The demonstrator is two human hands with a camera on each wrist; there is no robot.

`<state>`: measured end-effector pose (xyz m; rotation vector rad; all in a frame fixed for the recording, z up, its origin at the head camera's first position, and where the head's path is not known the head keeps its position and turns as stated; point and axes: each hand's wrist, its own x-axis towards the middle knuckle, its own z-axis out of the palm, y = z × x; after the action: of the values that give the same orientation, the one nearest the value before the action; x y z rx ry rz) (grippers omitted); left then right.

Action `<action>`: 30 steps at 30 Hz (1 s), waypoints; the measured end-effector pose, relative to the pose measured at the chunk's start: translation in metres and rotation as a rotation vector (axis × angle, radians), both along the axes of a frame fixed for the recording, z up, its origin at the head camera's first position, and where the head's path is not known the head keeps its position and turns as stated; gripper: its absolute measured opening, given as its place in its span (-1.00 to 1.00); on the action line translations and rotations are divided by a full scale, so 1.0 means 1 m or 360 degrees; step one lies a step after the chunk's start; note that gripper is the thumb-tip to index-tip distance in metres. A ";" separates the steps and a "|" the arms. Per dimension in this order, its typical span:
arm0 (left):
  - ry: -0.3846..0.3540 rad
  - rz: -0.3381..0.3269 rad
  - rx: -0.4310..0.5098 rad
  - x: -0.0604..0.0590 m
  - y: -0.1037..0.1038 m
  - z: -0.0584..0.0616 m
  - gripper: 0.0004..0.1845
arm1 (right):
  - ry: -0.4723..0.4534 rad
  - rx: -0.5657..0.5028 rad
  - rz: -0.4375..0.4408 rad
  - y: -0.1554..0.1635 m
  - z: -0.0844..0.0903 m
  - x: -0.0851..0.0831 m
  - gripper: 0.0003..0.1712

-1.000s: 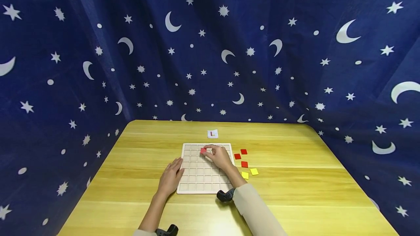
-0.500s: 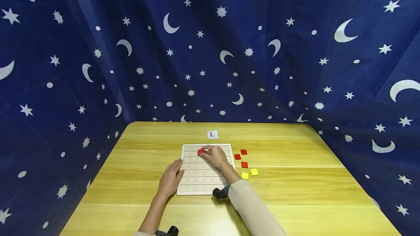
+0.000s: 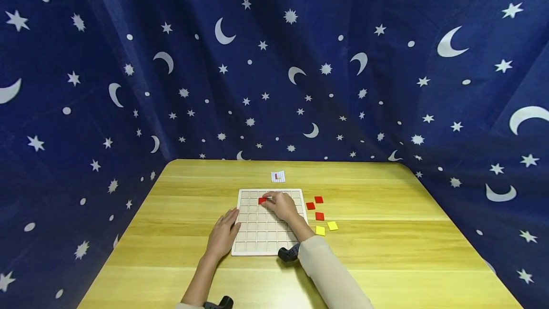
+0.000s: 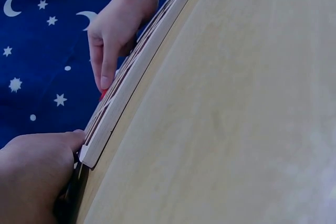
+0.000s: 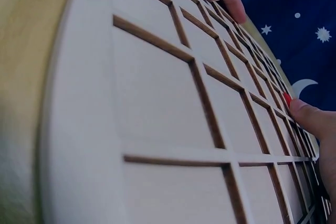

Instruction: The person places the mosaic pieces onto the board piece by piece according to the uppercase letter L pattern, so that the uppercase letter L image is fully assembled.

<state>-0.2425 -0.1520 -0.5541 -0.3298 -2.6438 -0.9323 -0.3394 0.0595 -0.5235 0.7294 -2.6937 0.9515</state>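
Note:
A white gridded board (image 3: 261, 235) of shallow square cells lies on the table. My right hand (image 3: 282, 206) pinches a red square tile (image 3: 261, 201) over a cell in the board's second row from the far edge. Thumb and fingers meet the tile at its right side. The left wrist view shows the same red tile (image 4: 103, 94) under the fingertips, low at the board's surface. In the right wrist view, only a red sliver of the tile (image 5: 287, 98) shows by the thumb. My left hand (image 3: 223, 232) rests along the board's left edge, its fingers extended.
Right of the board lie loose red tiles (image 3: 319, 216) and two yellow tiles (image 3: 332, 225). A small printed grid card (image 3: 278, 176) sits beyond the far edge of the board. A dark blue curtain (image 3: 274, 61) hangs behind the wooden table (image 3: 386, 252).
My right hand has moved slightly left and lowered the red tile to the board. Over the last half second it barely shifts. The left hand keeps its place.

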 end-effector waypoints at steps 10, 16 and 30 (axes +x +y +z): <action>0.0005 0.0018 -0.0032 0.000 0.001 0.000 -0.52 | 0.0075 -0.0083 0.0035 0.005 0.000 0.005 -0.69; 0.0021 0.0023 -0.0042 0.001 0.002 0.002 -0.53 | 0.0145 -0.0263 0.0042 0.023 -0.002 0.012 -0.75; 0.0002 0.0004 -0.0034 0.000 0.000 0.001 -0.53 | 0.0102 -0.0476 -0.0108 0.101 0.007 0.019 -0.74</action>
<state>-0.2424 -0.1515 -0.5534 -0.3316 -2.6541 -0.9037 -0.3203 0.1604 -0.5165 0.5914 -2.4286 1.2539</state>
